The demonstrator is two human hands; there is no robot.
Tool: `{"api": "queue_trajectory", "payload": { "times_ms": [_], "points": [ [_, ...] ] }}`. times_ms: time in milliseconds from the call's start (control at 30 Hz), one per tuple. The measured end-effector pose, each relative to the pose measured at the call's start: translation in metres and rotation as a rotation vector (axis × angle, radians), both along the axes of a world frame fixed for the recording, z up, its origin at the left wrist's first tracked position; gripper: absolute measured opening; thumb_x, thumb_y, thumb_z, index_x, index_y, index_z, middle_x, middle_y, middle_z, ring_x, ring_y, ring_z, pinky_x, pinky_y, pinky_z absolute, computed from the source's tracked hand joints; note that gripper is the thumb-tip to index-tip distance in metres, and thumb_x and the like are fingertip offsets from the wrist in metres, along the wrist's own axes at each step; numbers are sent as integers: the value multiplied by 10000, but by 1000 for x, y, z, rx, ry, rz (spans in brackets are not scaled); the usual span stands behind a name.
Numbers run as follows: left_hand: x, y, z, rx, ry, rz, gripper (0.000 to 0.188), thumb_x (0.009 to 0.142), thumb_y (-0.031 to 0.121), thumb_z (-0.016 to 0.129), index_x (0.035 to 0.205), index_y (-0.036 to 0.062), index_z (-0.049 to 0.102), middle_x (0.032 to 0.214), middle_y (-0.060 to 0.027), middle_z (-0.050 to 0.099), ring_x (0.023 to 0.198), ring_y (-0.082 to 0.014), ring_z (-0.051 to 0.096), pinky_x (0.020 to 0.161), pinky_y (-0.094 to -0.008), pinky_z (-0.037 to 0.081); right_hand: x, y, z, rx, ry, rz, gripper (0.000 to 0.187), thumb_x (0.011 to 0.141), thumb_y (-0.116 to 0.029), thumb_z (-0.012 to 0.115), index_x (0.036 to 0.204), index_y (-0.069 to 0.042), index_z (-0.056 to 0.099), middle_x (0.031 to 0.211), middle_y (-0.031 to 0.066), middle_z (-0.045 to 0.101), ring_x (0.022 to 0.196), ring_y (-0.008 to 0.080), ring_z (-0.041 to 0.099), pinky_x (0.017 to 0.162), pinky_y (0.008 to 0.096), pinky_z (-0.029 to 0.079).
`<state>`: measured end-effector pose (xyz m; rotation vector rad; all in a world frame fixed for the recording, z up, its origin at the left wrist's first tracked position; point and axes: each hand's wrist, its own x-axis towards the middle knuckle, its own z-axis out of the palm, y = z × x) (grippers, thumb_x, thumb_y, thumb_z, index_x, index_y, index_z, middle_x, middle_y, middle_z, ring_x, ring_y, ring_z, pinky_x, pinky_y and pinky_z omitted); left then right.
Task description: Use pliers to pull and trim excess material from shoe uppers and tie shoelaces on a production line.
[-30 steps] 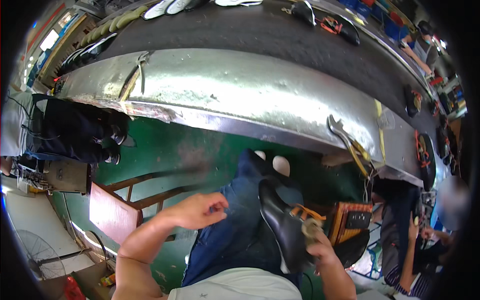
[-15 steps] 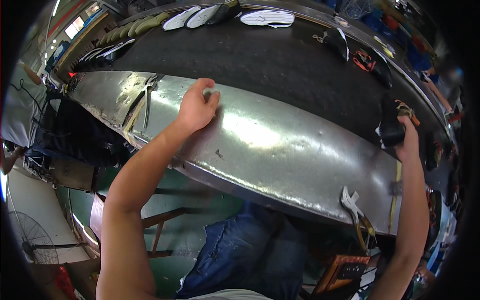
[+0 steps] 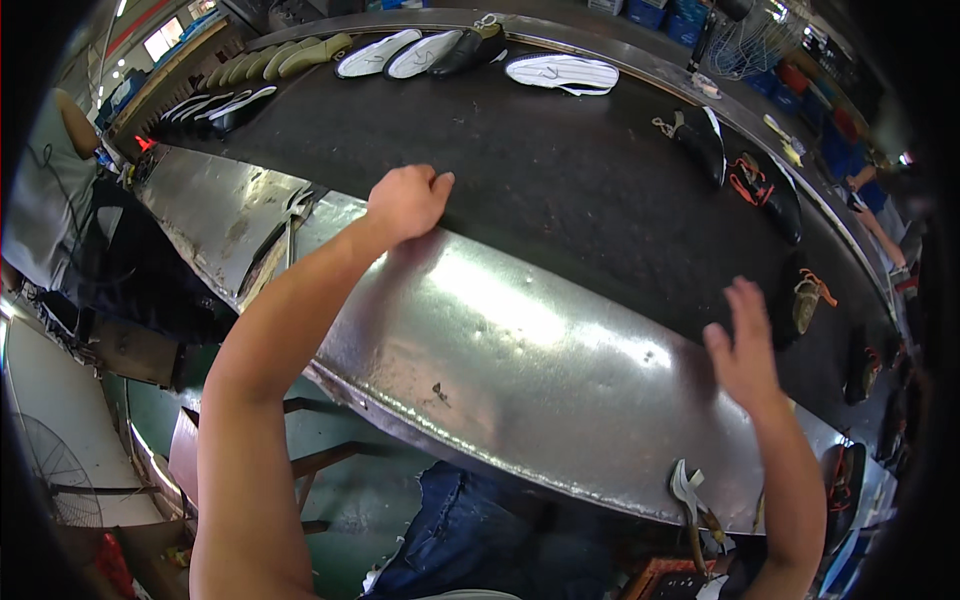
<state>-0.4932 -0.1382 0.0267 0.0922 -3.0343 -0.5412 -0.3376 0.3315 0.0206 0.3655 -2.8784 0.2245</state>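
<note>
My left hand [image 3: 408, 203] rests by the inner edge of the metal ledge [image 3: 520, 370], its fingers curled in; no object shows in it. My right hand [image 3: 745, 355], slightly blurred, is raised with fingers stretched and holds nothing. Just right of it, a dark shoe [image 3: 803, 308] with orange laces sits on the black belt [image 3: 560, 190]. Farther along are a black shoe with red-orange laces [image 3: 765, 195] and a black shoe with a white sole edge [image 3: 703, 143].
A white-soled shoe [image 3: 563, 73] lies at the belt's far side, near other pale soles [image 3: 378, 54] and several olive shoes [image 3: 315, 55]. Pincers [image 3: 688, 490] hang at the ledge's front edge; another metal tool [image 3: 296, 208] lies left. A person [image 3: 70, 190] stands at far left.
My right hand has let go of the dark shoe and moved left, away from it. My left hand's fingers have curled in more. The view has shifted slightly.
</note>
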Motion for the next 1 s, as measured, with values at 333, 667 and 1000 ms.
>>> {"api": "queue_trajectory", "payload": {
  "times_ms": [333, 667, 1000],
  "points": [
    [-204, -37, -51, -122, 210, 134, 522, 976, 379, 586, 1321, -9, 533, 1447, -212, 491, 1328, -387, 501, 1087, -461, 453, -15, -59, -10, -48, -273, 232, 759, 844, -374, 708, 1390, 84, 447, 1466, 273, 459, 1406, 472, 386, 1149, 554, 312],
    [-373, -47, -96, 154, 503, 149, 653, 937, 170, 601, 1519, 30, 339, 1613, -240, 261, 1453, -405, 375, 1160, -505, 364, -33, -65, -12, -73, -285, 272, 795, 837, -515, 688, 1297, 108, 509, 1352, 289, 546, 1295, 495, 498, 1036, 560, 415],
    [-401, -53, -85, -109, 271, 255, 707, 951, 418, 661, 1503, 58, 404, 1534, -183, 399, 1381, -384, 460, 1111, -468, 403, -44, -80, -9, -68, -278, 251, 797, 806, -575, 669, 1213, 105, 584, 1297, 269, 589, 1254, 477, 537, 1005, 558, 438]
  ]
}}
